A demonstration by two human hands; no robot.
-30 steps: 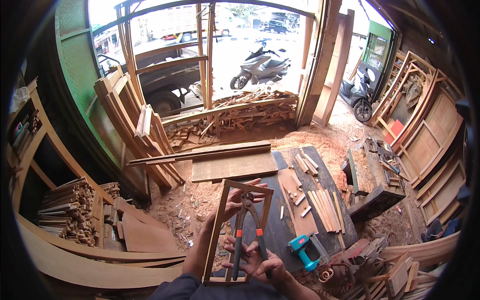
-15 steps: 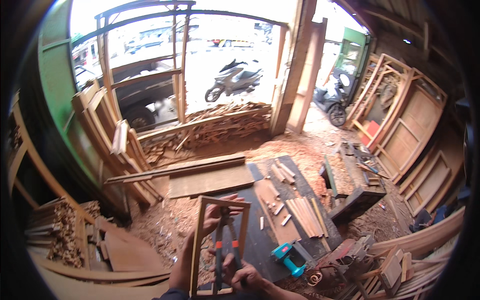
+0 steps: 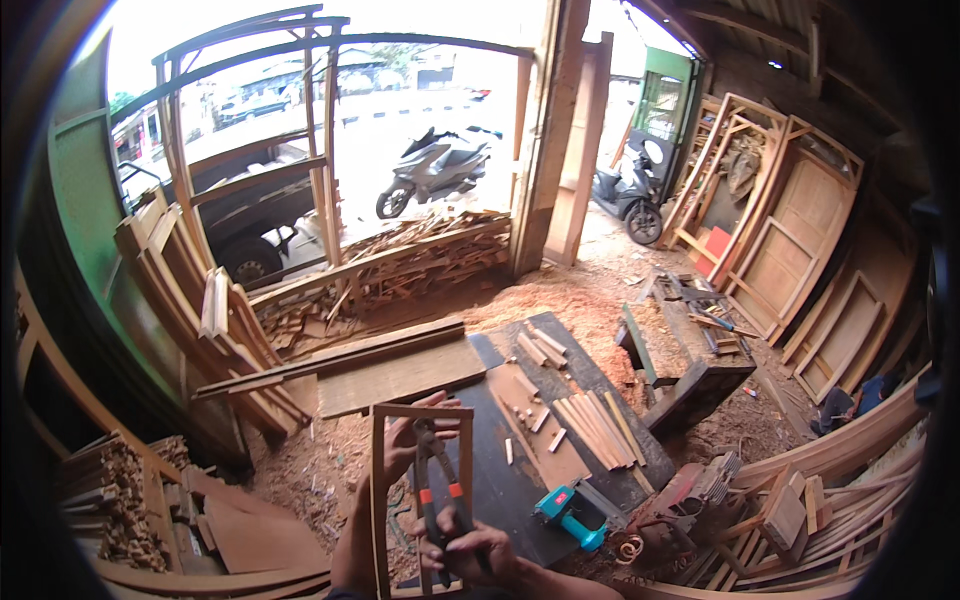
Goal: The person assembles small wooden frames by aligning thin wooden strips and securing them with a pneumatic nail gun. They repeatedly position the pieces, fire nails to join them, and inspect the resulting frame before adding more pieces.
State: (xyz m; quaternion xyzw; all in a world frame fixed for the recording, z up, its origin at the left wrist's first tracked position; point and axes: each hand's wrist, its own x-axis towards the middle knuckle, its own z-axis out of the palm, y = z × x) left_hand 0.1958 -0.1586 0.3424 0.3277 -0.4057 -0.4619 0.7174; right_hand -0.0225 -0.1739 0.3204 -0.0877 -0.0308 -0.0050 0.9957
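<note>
In front of me stands a small rectangular wooden frame [image 3: 379,490], held upright. My left hand [image 3: 405,440] is closed on it near the top, the fingers reaching behind the upper bar. A pair of pincers [image 3: 424,470] with dark handles and orange bands is held across the frame's opening, jaws up by my left hand. Its handles are spread apart in my right hand [image 3: 475,550], which is wrapped round their lower part. I cannot make out whether the jaws grip anything.
Past the frame is a dark worktable [image 3: 500,480] with wooden strips [image 3: 600,430] and small blocks. A teal nail gun [image 3: 570,518] lies at its near edge, beside a dusty compressor [image 3: 680,520]. A long board [image 3: 400,380] lies beyond. Stacked timber [image 3: 110,505] stands left; door frames [image 3: 800,240] lean right.
The whole view has turned a little to the right. The pincers tilt slightly more to the left at the jaw end. Both hands keep their hold.
</note>
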